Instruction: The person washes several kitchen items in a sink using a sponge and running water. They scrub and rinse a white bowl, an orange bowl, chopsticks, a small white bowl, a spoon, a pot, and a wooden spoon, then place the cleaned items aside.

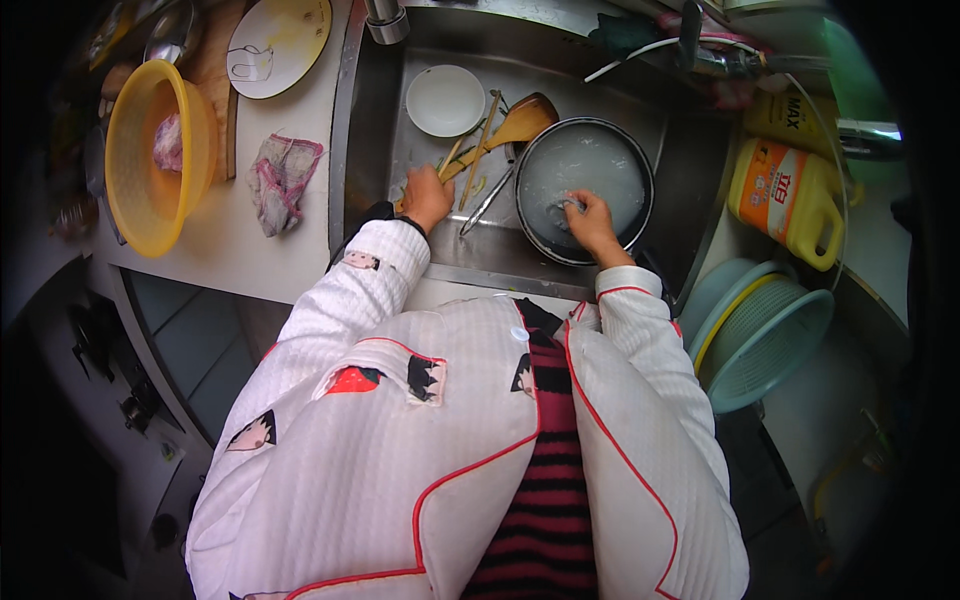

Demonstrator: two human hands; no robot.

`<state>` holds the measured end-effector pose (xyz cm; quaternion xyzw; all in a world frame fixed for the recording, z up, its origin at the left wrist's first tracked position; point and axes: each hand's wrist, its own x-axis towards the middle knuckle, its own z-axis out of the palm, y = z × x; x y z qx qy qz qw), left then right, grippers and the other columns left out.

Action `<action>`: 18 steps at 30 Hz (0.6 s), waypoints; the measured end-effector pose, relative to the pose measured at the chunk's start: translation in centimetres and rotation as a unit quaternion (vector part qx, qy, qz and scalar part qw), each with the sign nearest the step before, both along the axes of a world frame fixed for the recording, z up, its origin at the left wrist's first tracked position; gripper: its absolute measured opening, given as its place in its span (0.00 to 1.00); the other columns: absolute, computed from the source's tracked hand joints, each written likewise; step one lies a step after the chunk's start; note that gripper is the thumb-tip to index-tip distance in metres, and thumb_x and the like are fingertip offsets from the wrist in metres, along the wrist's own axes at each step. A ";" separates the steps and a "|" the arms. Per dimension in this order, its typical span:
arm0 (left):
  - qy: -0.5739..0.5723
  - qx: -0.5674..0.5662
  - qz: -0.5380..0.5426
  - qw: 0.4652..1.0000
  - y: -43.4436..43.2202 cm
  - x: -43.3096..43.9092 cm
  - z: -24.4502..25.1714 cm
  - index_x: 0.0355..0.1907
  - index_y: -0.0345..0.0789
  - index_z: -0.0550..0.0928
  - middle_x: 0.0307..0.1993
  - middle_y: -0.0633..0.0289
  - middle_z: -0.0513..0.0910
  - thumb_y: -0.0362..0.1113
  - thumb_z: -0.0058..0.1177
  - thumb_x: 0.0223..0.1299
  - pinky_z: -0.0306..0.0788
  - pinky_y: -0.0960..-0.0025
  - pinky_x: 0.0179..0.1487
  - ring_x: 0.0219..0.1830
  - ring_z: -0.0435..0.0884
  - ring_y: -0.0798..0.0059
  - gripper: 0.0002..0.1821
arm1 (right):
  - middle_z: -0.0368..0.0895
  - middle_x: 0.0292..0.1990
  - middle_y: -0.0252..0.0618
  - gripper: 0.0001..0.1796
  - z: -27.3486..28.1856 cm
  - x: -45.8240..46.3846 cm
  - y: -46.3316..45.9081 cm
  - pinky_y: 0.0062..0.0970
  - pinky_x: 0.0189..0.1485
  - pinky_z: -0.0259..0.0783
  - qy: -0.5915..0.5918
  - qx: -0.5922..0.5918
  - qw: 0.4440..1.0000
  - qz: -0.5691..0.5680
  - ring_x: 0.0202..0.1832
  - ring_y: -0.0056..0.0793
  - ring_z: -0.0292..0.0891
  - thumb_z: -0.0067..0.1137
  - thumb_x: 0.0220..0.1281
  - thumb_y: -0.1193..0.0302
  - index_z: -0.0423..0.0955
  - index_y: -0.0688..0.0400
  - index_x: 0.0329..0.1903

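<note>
My left hand (427,196) grips the handle of a wooden spatula (525,120) lying in the steel sink (375,150). Wooden chopsticks (480,154) rest beside that handle, among green food scraps. Inside a round pot (649,176) of cloudy water, my right hand (596,225) pinches a greyish scrubber (557,214), partly under the surface; its exact kind is unclear. Against the pot's left side leans a utensil with a metal handle (487,202), its head hidden. A white bowl (445,100) sits at the sink's back left.
Left of the sink lie a crumpled cloth (281,184), a plate (281,49) and a yellow plastic basin (199,150) with a pinkish lump inside. On the right stand a yellow detergent jug (784,199) and stacked colanders (772,345). A faucet (387,22) overhangs the back edge.
</note>
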<state>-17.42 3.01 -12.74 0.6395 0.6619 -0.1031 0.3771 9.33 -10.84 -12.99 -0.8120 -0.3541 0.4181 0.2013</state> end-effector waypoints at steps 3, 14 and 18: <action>-0.058 -0.108 0.099 0.988 0.3 0.8 -1.6 0.44 0.29 0.83 0.41 0.38 0.83 0.46 0.68 0.47 0.74 0.55 0.53 0.49 0.82 0.46 0.26 | 0.85 0.39 0.53 0.15 -0.1 0.0 -0.5 0.37 0.50 0.75 0.006 -0.003 1.000 -0.024 0.44 0.48 0.82 0.60 0.55 0.67 0.81 0.61 0.43; 0.027 -0.033 0.092 0.995 -0.9 5.9 -1.4 0.40 0.30 0.85 0.40 0.41 0.84 0.39 0.58 0.56 0.75 0.53 0.51 0.47 0.82 0.46 0.15 | 0.65 0.60 0.58 0.25 1.7 -1.7 -0.6 0.46 0.62 0.65 -0.214 0.030 0.975 0.059 0.61 0.62 0.62 0.69 0.49 0.58 0.80 0.57 0.48; -0.013 -0.090 0.026 0.996 -1.6 5.9 -1.3 0.42 0.31 0.84 0.43 0.40 0.83 0.38 0.48 0.60 0.74 0.53 0.52 0.50 0.81 0.45 0.15 | 0.71 0.56 0.57 0.23 0.6 -2.1 -0.5 0.44 0.61 0.67 -0.099 -0.091 0.976 0.173 0.57 0.59 0.69 0.68 0.50 0.61 0.80 0.56 0.49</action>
